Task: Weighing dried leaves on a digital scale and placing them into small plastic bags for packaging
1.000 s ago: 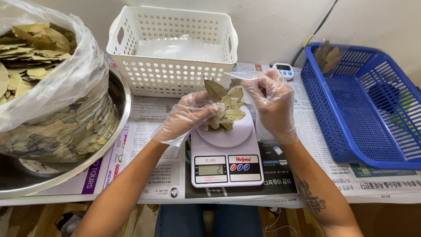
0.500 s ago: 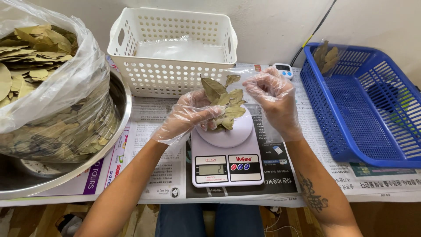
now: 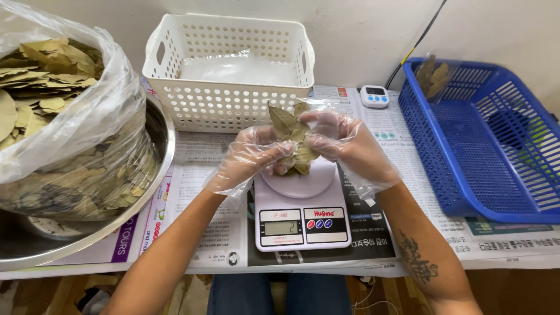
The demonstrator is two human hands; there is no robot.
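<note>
Both gloved hands meet over the white kitchen scale (image 3: 301, 213), which sits near the front edge of the table (image 3: 379, 131), about midway along it. The left hand (image 3: 254, 158) is curled around the lower part of a bunch of dried bay leaves (image 3: 293, 137), fingers pressed together on it. The right hand (image 3: 344, 146) pinches the same bunch from the other side, along with thin clear plastic that may be a small bag. Half a second ago the bunch was looser and fanned out above the weighing plate; now the two hands have closed in on it and squeezed it tighter, just above the plate.

Toward the back edge stands a white perforated basket (image 3: 230, 70) with clear plastic inside. At the left edge, a metal bowl (image 3: 87, 233) carries a large plastic bag of dried leaves (image 3: 58, 116). At the right edge lies a blue basket (image 3: 484, 140), and a small white timer (image 3: 374, 96) rests between the two baskets.
</note>
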